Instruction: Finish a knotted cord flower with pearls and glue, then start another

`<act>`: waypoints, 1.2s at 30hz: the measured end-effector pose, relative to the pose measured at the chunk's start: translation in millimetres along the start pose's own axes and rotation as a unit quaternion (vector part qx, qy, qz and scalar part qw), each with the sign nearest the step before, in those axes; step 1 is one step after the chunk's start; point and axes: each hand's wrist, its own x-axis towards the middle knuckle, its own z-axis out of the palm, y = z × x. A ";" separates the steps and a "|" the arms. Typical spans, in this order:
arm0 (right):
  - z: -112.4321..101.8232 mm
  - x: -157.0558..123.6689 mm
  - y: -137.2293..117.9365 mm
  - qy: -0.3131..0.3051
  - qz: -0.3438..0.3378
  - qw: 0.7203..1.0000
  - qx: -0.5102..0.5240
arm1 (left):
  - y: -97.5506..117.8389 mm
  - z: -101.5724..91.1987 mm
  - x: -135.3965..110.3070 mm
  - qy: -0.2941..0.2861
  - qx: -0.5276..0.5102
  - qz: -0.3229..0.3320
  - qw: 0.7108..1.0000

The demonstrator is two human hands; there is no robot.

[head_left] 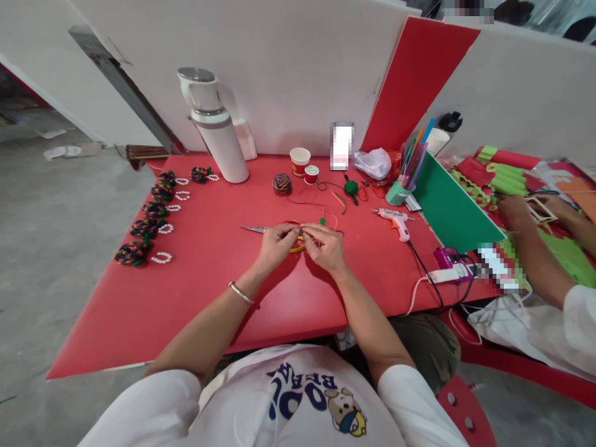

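My left hand (pixel 278 243) and my right hand (pixel 327 247) meet over the middle of the red table (pixel 195 298). Both have their fingers pinched on a small ring (pixel 298 244) with red and yellow showing between them. A thin thread seems to run from the ring toward a green pompom (pixel 322 221) just behind. Scissors (pixel 254 229) lie on the table to the left of my left hand, blades pointing left. A metal bangle sits on my left wrist.
Several multicoloured yarn flowers with bead loops (pixel 144 226) line the table's left side. A white thermos (pixel 215 124), paper cup (pixel 300 161), yarn ball (pixel 282 182), thread spool (pixel 311 174) and pen holder (pixel 403 186) stand behind. A glue gun (pixel 395 218) lies right. Another person's hand (pixel 514 211) works at the right.
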 end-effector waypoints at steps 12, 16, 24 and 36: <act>-6.6 6.1 -4.9 0.029 0.133 0.985 0.107 | 4.4 2.8 -2.8 -0.031 -0.032 0.019 0.999; -14.5 9.7 -4.6 0.044 0.186 0.970 0.147 | 2.0 1.5 -1.5 -0.005 -0.084 -0.049 0.995; -18.8 10.3 -0.6 0.012 0.184 0.968 0.167 | 8.6 1.9 -3.8 -0.053 -0.120 -0.073 0.989; -16.9 9.4 0.1 -0.004 0.222 0.953 0.208 | 19.1 1.5 -5.4 -0.069 -0.145 -0.107 0.981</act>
